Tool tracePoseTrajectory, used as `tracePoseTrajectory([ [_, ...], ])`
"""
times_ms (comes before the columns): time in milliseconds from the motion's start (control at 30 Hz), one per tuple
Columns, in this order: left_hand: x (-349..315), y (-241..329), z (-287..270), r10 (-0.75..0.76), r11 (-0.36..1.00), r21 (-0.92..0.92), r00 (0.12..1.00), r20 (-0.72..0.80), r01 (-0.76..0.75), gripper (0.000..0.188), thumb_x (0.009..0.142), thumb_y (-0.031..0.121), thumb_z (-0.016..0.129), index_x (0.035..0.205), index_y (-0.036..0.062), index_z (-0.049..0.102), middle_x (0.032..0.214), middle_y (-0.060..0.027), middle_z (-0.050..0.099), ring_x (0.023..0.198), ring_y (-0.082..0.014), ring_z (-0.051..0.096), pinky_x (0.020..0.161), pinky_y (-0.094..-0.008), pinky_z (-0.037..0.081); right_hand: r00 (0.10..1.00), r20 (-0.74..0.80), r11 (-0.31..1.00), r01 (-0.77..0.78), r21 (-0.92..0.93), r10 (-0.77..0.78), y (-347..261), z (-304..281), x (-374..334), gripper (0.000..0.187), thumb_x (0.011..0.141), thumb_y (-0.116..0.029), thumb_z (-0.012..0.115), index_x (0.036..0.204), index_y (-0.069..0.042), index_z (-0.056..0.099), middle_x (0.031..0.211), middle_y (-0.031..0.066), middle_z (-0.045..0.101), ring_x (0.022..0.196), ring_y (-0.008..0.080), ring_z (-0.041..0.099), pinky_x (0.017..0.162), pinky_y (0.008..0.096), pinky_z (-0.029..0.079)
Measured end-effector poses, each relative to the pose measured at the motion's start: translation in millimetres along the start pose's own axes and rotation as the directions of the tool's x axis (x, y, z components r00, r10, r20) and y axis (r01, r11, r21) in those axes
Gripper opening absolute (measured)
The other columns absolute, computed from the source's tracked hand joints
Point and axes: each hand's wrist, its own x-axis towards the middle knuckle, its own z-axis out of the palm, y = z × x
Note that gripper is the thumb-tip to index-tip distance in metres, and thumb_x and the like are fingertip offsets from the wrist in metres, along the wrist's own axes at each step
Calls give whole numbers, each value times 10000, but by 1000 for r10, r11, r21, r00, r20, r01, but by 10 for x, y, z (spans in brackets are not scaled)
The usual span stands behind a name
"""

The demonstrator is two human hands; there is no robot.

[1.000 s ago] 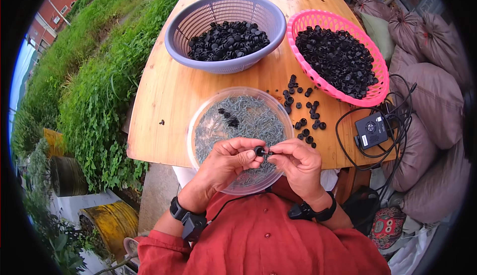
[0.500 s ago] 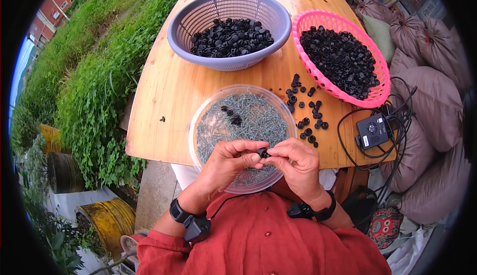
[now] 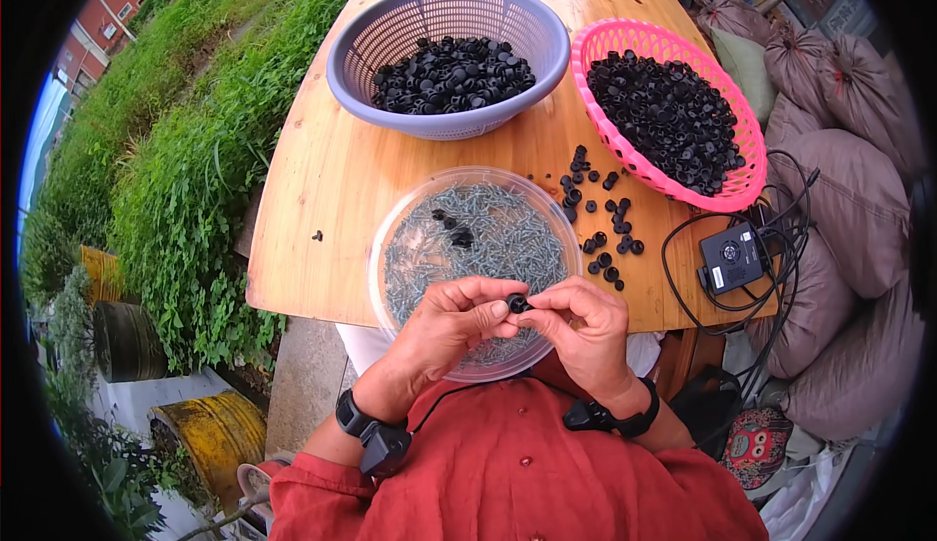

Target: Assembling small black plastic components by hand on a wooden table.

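Head view, from the left: your table (image 3: pixel 303 189) has a small dark bit lying near its left edge. Your left hand (image 3: pixel 444 321) pinches a black cap (image 3: pixel 517 303) between thumb and forefinger, over the right part of a clear round tub (image 3: pixel 418 240) full of screws (image 3: pixel 522 238). Beyond that tub stands a lavender basket (image 3: pixel 449 126) heaped with black parts, and a few black pieces (image 3: pixel 461 237) lie on your screws. The cap is short and round; its axis seems to run sideways between your hands, but it is too small to tell which end is open. Your right hand (image 3: pixel 589 331) brings thumb and forefinger close together at the cap's right side; whether they grip it or something smaller, you cannot tell. Farther right are loose caps (image 3: pixel 611 273), a pink basket (image 3: pixel 703 199) of black parts, then a black box (image 3: pixel 732 257) with cables.
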Motion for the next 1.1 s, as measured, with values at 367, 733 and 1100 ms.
tracePoseTrajectory([
  [367,11,-48,-34,124,973,189,991,45,-130,228,847,-8,566,1073,-25,596,928,-90,642,794,-127,615,741,-245,509,998,10,998,56,-7,-56,-12,-2,-6,133,694,32,720,786,6,628,743,62,583,615,115,580,536,224,465],
  [733,-8,-82,-27,210,946,236,975,74,-222,233,870,-9,534,1094,-13,595,963,-78,647,850,-115,623,770,-224,503,987,29,949,-158,272,156,34,28,-33,183,703,69,700,845,39,587,812,54,537,730,116,605,637,226,534],
  [1100,1,-122,2,223,966,124,974,26,-225,183,856,3,561,1027,-20,621,938,-92,653,832,-128,628,759,-238,517,975,70,922,-224,317,213,45,35,-34,209,707,85,689,880,29,585,826,38,526,736,97,594,633,206,524],
])
